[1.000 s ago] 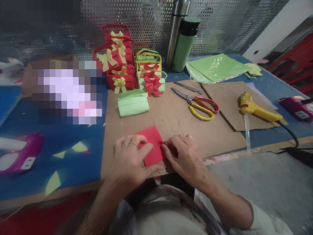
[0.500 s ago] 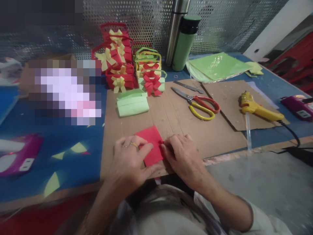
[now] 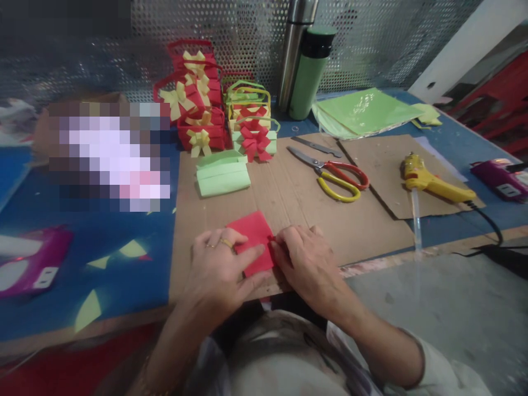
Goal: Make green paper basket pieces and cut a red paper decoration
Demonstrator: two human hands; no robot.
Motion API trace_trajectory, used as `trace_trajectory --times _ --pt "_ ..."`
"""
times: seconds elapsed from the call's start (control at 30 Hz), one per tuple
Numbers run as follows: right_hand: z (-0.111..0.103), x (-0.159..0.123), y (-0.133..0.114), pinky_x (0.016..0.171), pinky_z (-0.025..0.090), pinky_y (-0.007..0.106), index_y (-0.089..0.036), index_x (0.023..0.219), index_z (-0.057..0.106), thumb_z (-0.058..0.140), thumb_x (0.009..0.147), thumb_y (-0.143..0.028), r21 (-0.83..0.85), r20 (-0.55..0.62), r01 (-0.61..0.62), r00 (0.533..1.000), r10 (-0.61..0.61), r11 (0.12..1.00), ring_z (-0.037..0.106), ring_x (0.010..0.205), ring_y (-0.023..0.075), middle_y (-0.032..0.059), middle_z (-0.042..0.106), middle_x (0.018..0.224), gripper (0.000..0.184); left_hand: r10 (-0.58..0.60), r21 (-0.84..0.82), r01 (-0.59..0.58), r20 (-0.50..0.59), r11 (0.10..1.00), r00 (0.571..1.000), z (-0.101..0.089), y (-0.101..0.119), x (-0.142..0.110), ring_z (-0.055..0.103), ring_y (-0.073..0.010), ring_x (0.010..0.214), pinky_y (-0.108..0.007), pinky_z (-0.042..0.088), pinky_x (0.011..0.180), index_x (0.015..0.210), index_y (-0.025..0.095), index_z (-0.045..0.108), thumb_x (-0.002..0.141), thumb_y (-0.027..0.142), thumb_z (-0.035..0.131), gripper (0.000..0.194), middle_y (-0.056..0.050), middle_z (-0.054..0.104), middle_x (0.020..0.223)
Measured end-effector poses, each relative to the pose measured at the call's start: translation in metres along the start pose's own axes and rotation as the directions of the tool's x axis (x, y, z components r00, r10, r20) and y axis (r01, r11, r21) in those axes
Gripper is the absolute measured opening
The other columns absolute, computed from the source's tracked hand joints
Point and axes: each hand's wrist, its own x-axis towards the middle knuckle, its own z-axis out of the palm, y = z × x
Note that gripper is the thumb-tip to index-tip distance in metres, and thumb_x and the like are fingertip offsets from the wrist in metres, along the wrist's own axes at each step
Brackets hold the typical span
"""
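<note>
A folded piece of red paper (image 3: 254,234) lies on the brown cardboard (image 3: 363,234) at the table's near edge. My left hand (image 3: 225,264), with a ring on it, holds the paper down from the left. Its index finger rests on the top face and the thumb lies along the near edge. On the other side, the curled fingers of my right hand (image 3: 305,261) pinch the right edge; their tips are partly hidden. Just beyond the red paper sits a folded light green paper piece (image 3: 223,177).
Scissors (image 3: 340,181) and a loose blade (image 3: 317,146) lie to the right, with a yellow glue gun (image 3: 439,184) farther over. Behind stand red paper baskets (image 3: 212,136) with bows, a green bottle (image 3: 308,82) and a stack of green sheets (image 3: 367,113). Yellow scraps (image 3: 88,311) lie left.
My left index finger has slid a little to the right across the red paper. Both hands stay on the paper, and the view has shifted slightly.
</note>
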Motion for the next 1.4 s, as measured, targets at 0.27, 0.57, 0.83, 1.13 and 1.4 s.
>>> trace_trajectory --times 0.27,0.57,0.83,1.13,1.4 --pt "0.001 0.000 -0.003 0.069 0.027 0.032 -0.021 0.082 0.051 0.045 0.104 -0.020 0.041 -0.004 -0.050 0.999 0.050 0.998 0.054 0.063 0.0185 0.0003 0.063 0.070 0.023 0.003 0.047 -0.004 0.017 0.999 1.000 -0.003 0.008 -0.004 0.062 -0.0308 0.094 -0.051 0.042 0.085 0.106 0.024 0.078 0.093 0.054 0.062 0.036 -0.013 0.066 0.105" --pt "0.005 0.002 0.000 0.069 0.024 0.033 -0.020 0.082 0.054 0.049 0.103 -0.023 0.001 0.062 -0.061 0.996 0.061 0.998 0.057 0.068 0.0201 0.0036 0.069 0.075 0.021 -0.177 -0.005 0.177 -0.042 0.984 0.983 0.002 0.026 -0.005 0.064 -0.0285 0.100 -0.051 0.040 0.091 0.103 0.023 0.077 0.099 0.029 0.058 0.020 -0.010 0.066 0.106" --pt "0.004 0.005 -0.001 0.069 0.022 0.033 -0.019 0.084 0.056 0.050 0.101 -0.023 0.017 0.118 -0.089 0.989 0.086 0.996 0.057 0.070 0.0207 0.0055 0.070 0.078 0.019 -0.265 0.032 0.263 0.087 0.964 0.960 -0.005 0.028 0.004 0.059 -0.0304 0.105 -0.051 0.040 0.089 0.100 0.025 0.076 0.093 0.028 0.066 0.013 -0.009 0.064 0.108" --pt "0.000 -0.004 0.008 0.070 0.030 0.034 -0.017 0.087 0.061 0.047 0.104 -0.021 0.133 0.017 0.015 1.000 -0.018 0.991 0.057 0.075 0.0210 0.0070 0.069 0.082 0.022 -0.326 0.013 0.329 0.156 0.944 0.932 -0.008 0.027 0.004 0.059 -0.0297 0.110 -0.050 0.039 0.094 0.107 0.029 0.077 0.093 0.024 0.067 0.018 -0.007 0.064 0.113" --pt "-0.014 -0.039 -0.001 0.093 0.042 0.039 -0.017 0.113 0.069 0.050 0.104 -0.018 0.128 -0.155 0.346 0.933 -0.326 0.929 0.062 0.098 0.0217 0.0098 0.073 0.109 0.021 -0.274 0.019 0.274 0.106 0.962 0.956 -0.007 0.027 0.001 0.059 -0.0264 0.107 -0.047 0.040 0.095 0.109 0.029 0.076 0.096 0.026 0.062 0.019 -0.007 0.064 0.114"
